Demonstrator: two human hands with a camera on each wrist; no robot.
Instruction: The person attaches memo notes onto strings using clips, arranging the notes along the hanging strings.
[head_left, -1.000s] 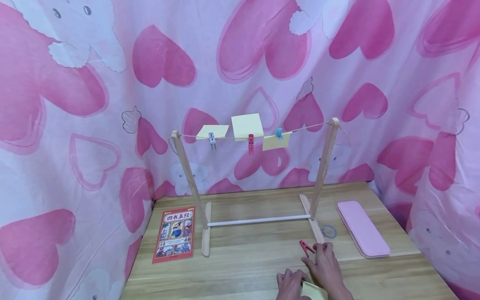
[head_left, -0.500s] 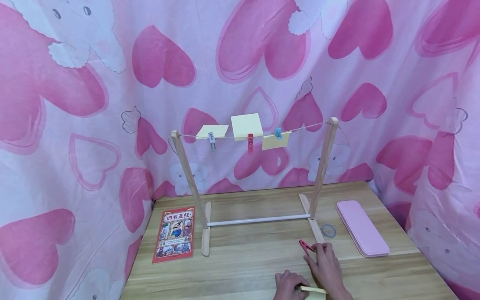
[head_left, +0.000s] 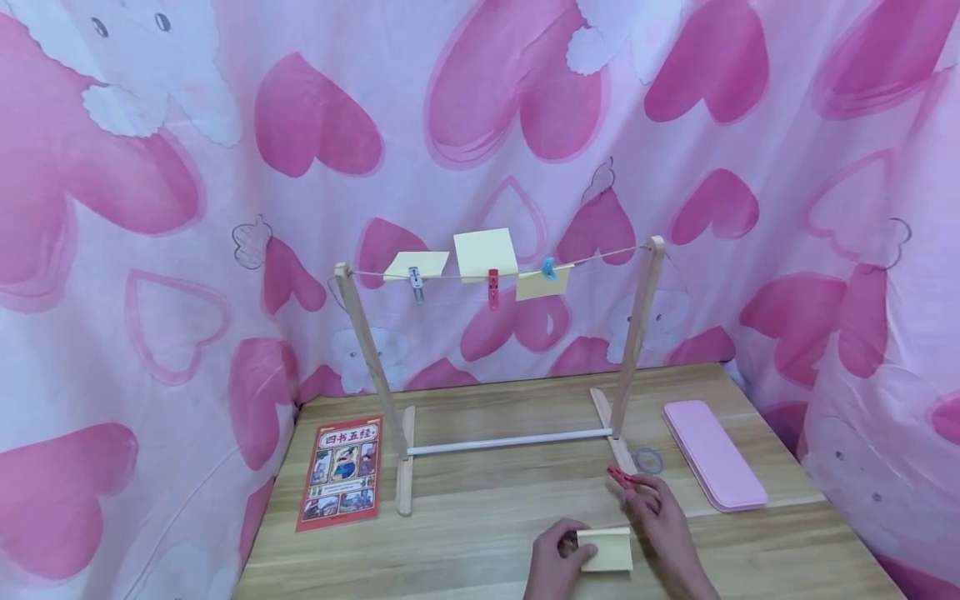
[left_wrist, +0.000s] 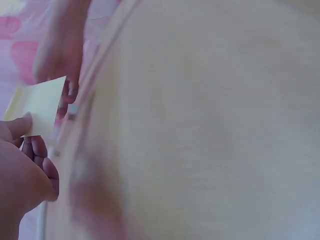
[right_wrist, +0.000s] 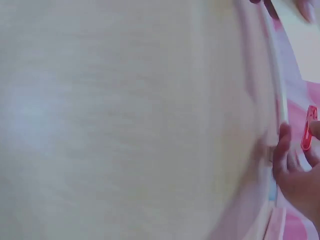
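Note:
My left hand [head_left: 553,560] pinches a pale yellow paper slip [head_left: 609,552] by its left side, thumb in front. The slip has a fold along its top edge. To the right of it, my right hand [head_left: 663,527] holds a small red clothespin [head_left: 621,477] by thumb and finger. In the right wrist view the same clothespin [right_wrist: 309,127] stands out from the fingertips. The slip [left_wrist: 42,106] also shows in the left wrist view, apart from the clothespin. Both hands are over the front right part of the table [head_left: 450,546].
Behind the hands stands a wooden frame [head_left: 633,342] with a string. Clipped there are three yellow papers [head_left: 485,252], held by a grey, a red and a blue clothespin. A red book [head_left: 341,473] lies left; a clear ring [head_left: 648,461] and pink case [head_left: 714,454] lie right.
My left hand has brought the folded slip up from the table's front, now facing the camera. My right hand has lifted the red clothespin and turned it more level.

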